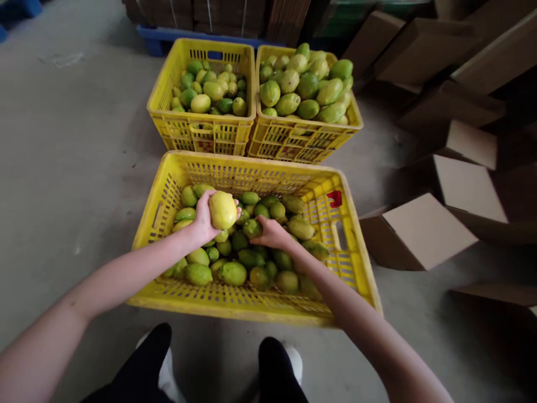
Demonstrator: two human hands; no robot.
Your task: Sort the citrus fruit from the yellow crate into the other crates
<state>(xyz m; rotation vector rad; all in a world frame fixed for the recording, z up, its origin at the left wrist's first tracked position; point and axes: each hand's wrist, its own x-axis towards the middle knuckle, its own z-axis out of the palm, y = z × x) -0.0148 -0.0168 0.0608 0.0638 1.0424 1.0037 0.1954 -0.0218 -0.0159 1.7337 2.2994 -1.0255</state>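
My left hand [205,217] is closed around a large yellow lemon [222,210], held above the fruit in the near yellow crate [247,310]. Down in that crate, my right hand [272,232] has its thumb and fingers around a green lemon [252,228]. Its fingertips are partly hidden behind the fruit. Several green and yellow-green lemons lie loose about both hands, among them a long one [301,228] to the right and a round one [232,273] near the front.
Two more yellow crates stand behind: the left crate [157,101] holds smaller fruit, the right crate [356,115] is heaped with bigger ones. Cardboard boxes [428,229] line the right side. A blue pallet [153,42] is at the back. My feet are at the near crate's front.
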